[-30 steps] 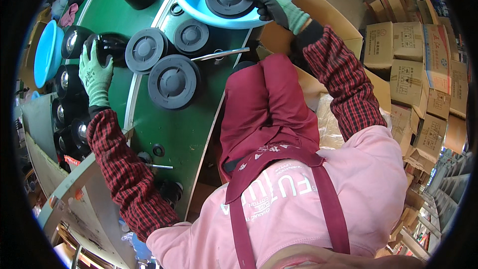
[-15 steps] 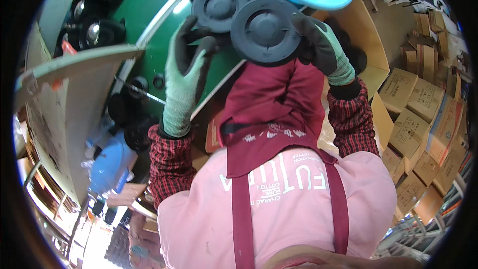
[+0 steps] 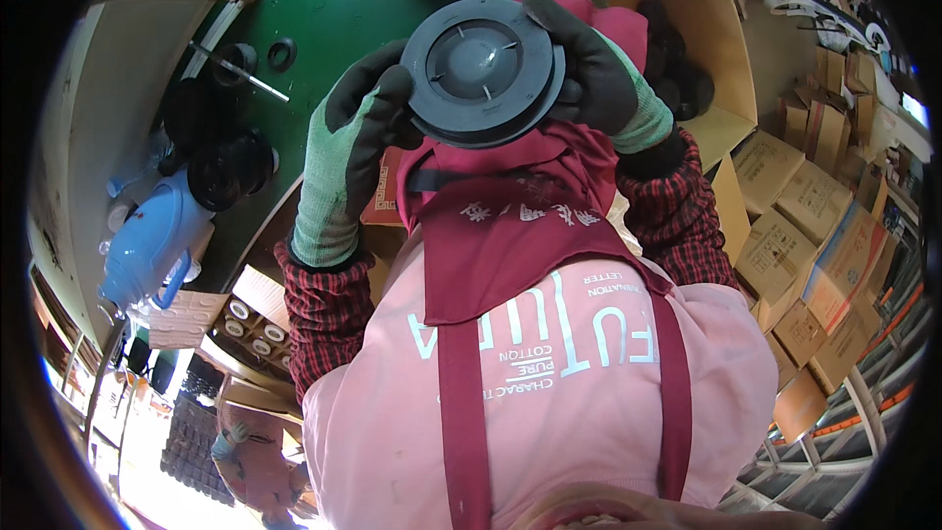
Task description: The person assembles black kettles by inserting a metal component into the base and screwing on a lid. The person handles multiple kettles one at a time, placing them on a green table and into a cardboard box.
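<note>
Between my hands, just above my lap, is a round black plastic disc (image 3: 481, 59) with a raised ring and small ribs on its face. A second rim shows beneath its lower edge, so it may be two discs together. My left hand (image 3: 363, 108), in a green glove with a dark coated palm, grips the left edge with its thumb near the face. My right hand (image 3: 594, 74), gloved alike, holds the right edge, its fingers partly hidden behind the disc.
A green work table (image 3: 339, 0) lies ahead, with a black ring (image 3: 282, 54) and a metal rod (image 3: 240, 72) on it. An open carton (image 3: 731, 59) with black round parts stands at my right, beside stacked boxes (image 3: 785, 177). A blue jug (image 3: 152, 240) is at my left.
My left hand, earlier open beside the disc, now grips its left edge. The disc is nearer my body and faces up more. The view has shifted; the other discs are out of sight.
</note>
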A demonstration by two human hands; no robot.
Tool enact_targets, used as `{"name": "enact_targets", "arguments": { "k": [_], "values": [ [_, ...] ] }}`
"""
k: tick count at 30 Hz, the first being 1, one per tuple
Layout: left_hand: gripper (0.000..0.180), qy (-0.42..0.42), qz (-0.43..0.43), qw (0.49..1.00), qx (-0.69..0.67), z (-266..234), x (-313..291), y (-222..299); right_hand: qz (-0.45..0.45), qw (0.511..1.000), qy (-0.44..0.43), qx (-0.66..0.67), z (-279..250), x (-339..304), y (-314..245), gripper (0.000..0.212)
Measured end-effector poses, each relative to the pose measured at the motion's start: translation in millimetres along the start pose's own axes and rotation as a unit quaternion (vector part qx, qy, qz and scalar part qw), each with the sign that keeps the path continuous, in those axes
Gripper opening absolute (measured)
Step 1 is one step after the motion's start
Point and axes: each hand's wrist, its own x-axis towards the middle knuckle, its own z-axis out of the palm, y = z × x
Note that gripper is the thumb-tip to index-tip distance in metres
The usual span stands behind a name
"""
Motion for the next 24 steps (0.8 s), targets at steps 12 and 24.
{"name": "enact_targets", "arguments": {
  "k": [12, 24],
  "values": [
    [0.047, -0.003, -0.007, 1.000, -0.028, -4.7, -20.5, -11.4, 0.032, 0.995, 0.023, 0.093, 16.5, -4.8, 15.4, 0.043],
    [0.064, -0.080, 0.014, 0.997, 0.010, 3.7, -34.3, -13.2, 0.055, 0.934, 0.271, -0.225, 55.1, -12.4, 18.3, 0.045]
  ]
}}
